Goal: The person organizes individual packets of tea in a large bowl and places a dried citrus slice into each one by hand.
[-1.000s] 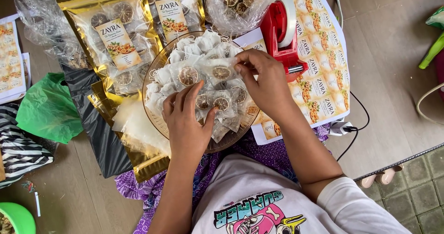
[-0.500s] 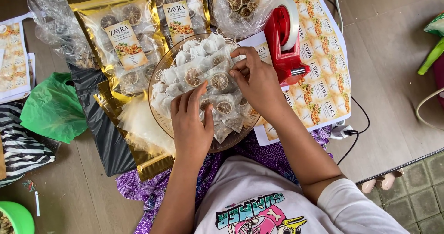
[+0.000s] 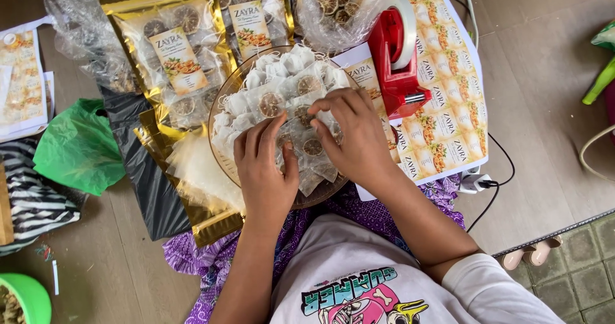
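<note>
Left hand (image 3: 266, 170) and right hand (image 3: 355, 135) rest palm-down on a heap of small white sachets (image 3: 282, 80), each showing a dried citrus slice, piled in a round clear bowl (image 3: 224, 99); fingertips of both pinch sachets at the heap's middle.

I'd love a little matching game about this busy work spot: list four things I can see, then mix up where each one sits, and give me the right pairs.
Things:
1. red tape dispenser
2. green plastic bag
3. gold pouches
4. sachets with dried slices

Places:
A. piled in the round glass dish, under the left hand and right hand
B. on the sticker sheet, right of the dish
C. far left, beside the striped cloth
D. above and left of the dish

Pairs: 1-B, 2-C, 3-D, 4-A
</note>
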